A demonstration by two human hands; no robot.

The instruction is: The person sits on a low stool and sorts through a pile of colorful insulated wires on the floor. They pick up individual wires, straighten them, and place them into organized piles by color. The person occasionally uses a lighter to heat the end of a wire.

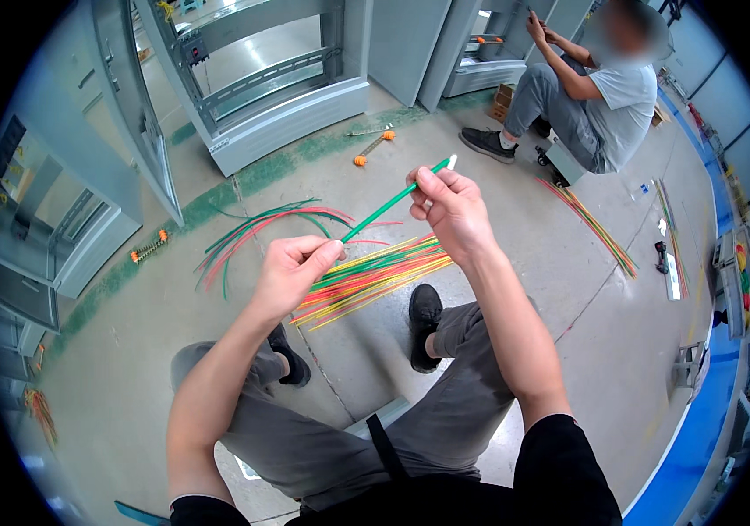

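Observation:
My left hand pinches the lower end of a straight green wire between thumb and fingers. Toward the upper end, my right hand grips the same wire, its fingers curled. A short white piece sits at the wire's upper tip, just past my right thumb. The wire slants up to the right, held in the air. Beneath my hands, a pile of straight red, yellow and green wires lies on the floor between my feet and the cabinets. Left of it spreads a looser bunch of curved green and red wires.
Grey metal cabinets stand ahead and to the left. Orange-ended spring-like parts lie on the floor. At the upper right a person sits low, near another wire bundle. My shoes flank the pile's near side.

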